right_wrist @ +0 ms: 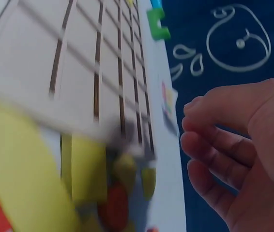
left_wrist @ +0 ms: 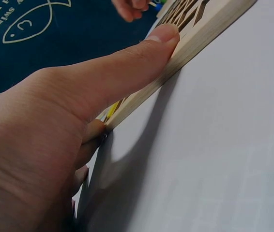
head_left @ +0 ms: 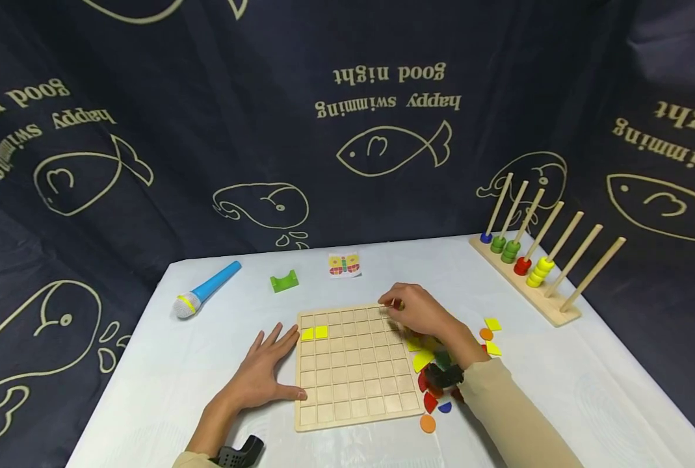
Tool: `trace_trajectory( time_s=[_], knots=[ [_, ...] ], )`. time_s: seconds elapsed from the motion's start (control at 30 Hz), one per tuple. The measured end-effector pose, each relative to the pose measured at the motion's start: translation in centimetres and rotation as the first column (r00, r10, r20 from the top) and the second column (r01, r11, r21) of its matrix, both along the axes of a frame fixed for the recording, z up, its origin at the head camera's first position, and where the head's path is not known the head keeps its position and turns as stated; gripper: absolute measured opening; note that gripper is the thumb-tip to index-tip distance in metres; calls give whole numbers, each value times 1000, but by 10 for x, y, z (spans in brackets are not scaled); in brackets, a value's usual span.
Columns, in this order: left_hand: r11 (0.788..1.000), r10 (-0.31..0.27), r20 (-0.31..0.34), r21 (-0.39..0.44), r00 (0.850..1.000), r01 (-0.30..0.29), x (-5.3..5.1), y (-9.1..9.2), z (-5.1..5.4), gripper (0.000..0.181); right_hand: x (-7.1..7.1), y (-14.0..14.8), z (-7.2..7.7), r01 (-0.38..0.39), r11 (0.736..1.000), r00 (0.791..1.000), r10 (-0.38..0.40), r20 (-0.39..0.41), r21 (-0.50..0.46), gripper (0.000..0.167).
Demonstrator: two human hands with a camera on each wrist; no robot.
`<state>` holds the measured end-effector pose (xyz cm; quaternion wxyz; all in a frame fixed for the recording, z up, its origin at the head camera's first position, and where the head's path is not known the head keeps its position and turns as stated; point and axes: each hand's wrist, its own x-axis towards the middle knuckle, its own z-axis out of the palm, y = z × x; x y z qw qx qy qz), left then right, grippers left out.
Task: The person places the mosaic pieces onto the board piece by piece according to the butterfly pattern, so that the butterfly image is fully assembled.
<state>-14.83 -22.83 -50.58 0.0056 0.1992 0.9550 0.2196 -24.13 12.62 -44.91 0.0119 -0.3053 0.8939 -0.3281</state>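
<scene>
A wooden grid board [head_left: 357, 375] lies flat, with two yellow pieces [head_left: 321, 332] side by side in cells near its upper left. My left hand [head_left: 262, 372] is at its left side, fingers spread along the edge and thumb resting on the rim; the left wrist view shows the thumb [left_wrist: 127, 65] on the board's edge [left_wrist: 146, 92]. Over the far right corner is my right hand [head_left: 420, 311]. In the right wrist view its fingers [right_wrist: 219, 150] are curled near the thumb, with nothing visible between them. Loose pieces [head_left: 423, 359], yellow, red, green, orange and blue, lie along the board's right side, partly under my forearm.
Beyond the board are a picture card [head_left: 344, 265] with a butterfly and a green notched block [head_left: 285, 281]. A blue toy microphone [head_left: 215, 283] lies at the back left. On the right stands a wooden peg rack [head_left: 540, 300] with coloured rings. Dark printed cloth hangs behind.
</scene>
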Motion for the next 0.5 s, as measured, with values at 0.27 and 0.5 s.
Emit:
trace_trajectory(
  time_s=[0.27, 0.5],
  knots=[
    [1000, -8, -10, -1, 1000, 8, -1, -1, 0, 124, -12, 26, -10, 172, 976, 981, -182, 65, 133, 26],
    [1000, -10, -15, 6, 1000, 10, 0, -1, 0, 124, -16, 28, -21, 222, 962, 968, -237, 82, 159, 30]
  ],
)
